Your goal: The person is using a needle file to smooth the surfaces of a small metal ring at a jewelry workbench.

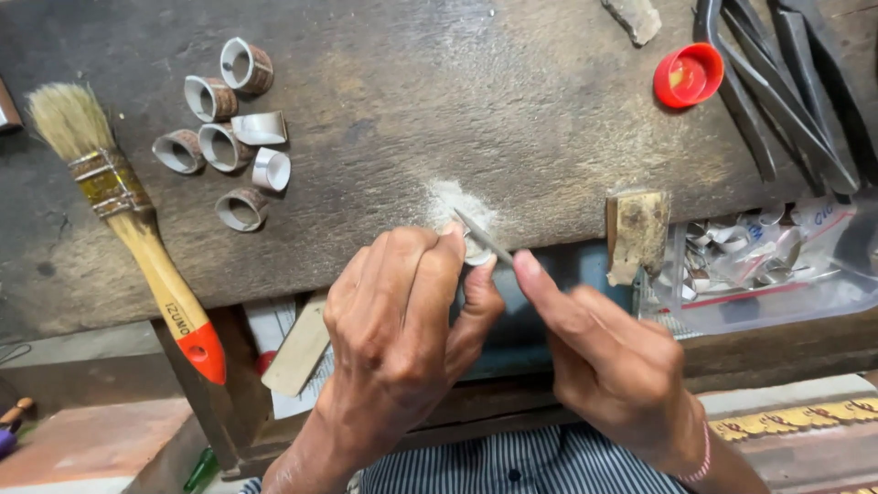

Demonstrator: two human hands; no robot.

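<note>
While my left hand (393,320) pinches a small silver ring (475,251) between thumb and forefinger at the near edge of the table (512,110), my right hand (604,357) holds a thin flat file (483,236) against it. Both grips are narrow and closed on what they hold. The ring sits at the tip of my left grip, toward twelve o'clock from the palm and just at ten o'clock from my right forefinger. The file's long axis runs from four o'clock up to ten o'clock, crossing the ring's top edge, with pale filing dust (453,199) just beyond it. More ring blanks (229,128) lie well apart at ten o'clock, beside a paintbrush (128,220); a red cap (688,75) rests at two o'clock.
</note>
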